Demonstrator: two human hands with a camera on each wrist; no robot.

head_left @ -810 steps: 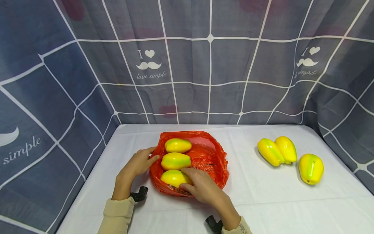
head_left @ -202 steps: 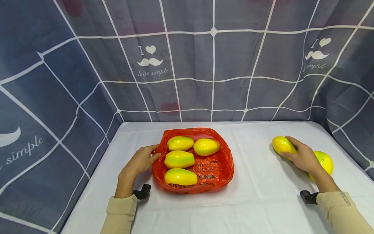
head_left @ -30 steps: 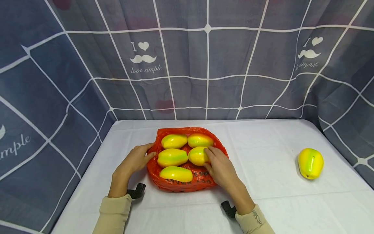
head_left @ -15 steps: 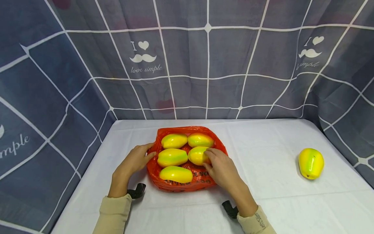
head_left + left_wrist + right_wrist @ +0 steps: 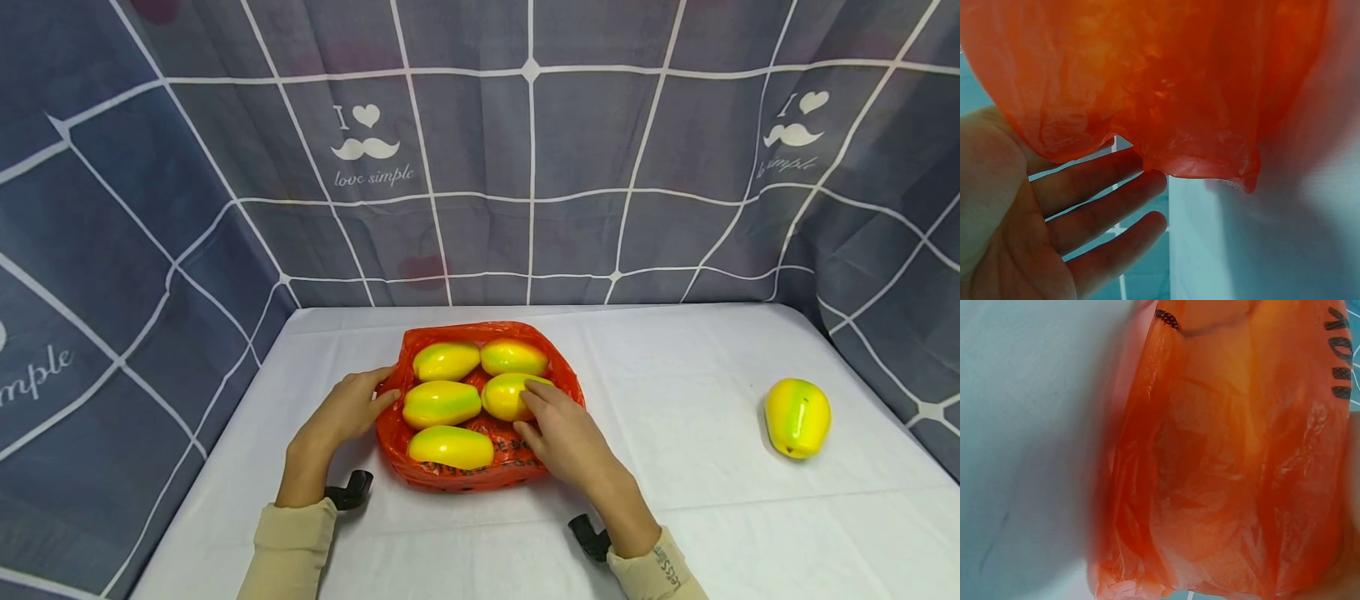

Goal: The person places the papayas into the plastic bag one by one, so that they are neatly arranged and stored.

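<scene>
A white cloth-covered tabletop (image 5: 675, 467) carries a crumpled orange plastic bag (image 5: 558, 379) near the middle of its far edge, mouth spread open. Five yellow-green plastic mangoes lie in the bag, long axes running left to right. The left hand (image 5: 341, 412) rests against the bag's left rim, fingers nearly straight — the left wrist view shows them relaxed beside the plastic. The right hand (image 5: 558, 429) curls its fingertips on the middle-right mango (image 5: 504, 397), touching it from the near right side. A sixth yellow-green mango (image 5: 797, 417) lies well apart by the tabletop's right edge — the right hand is nearer to it.
</scene>
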